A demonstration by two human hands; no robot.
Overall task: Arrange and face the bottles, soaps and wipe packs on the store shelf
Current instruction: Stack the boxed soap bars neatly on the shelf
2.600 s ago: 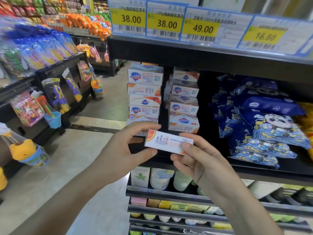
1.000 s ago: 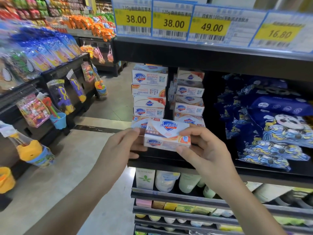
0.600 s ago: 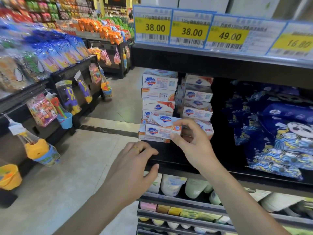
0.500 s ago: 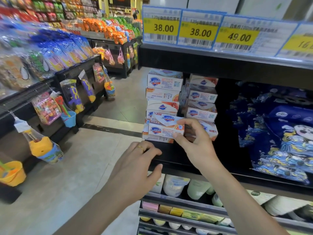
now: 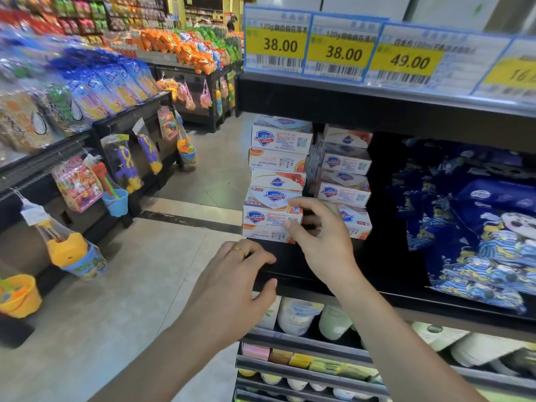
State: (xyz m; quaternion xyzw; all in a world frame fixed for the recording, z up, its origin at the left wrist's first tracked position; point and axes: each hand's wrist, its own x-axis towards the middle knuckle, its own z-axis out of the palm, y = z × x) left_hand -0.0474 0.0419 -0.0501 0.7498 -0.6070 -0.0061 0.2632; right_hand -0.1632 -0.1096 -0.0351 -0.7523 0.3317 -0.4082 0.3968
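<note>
Store aisle, black shelf (image 5: 333, 281) | my right hand (image 5: 324, 239) pinches Safeguard soap box (image 5: 271, 217), seating it logo-out low in left soap stack (image 5: 277, 181) | left hand (image 5: 232, 288) near shelf's front edge, fingers loosely apart, holding nothing, I judge ready to steady.

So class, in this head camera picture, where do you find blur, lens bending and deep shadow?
Head view: the price tags curve with wide-angle bending, and their small print is smeared; the snack bags at far left are soft; the shelf bay behind the wipe packs lies in deep shadow; the soap box logo reads sharp.
</note>
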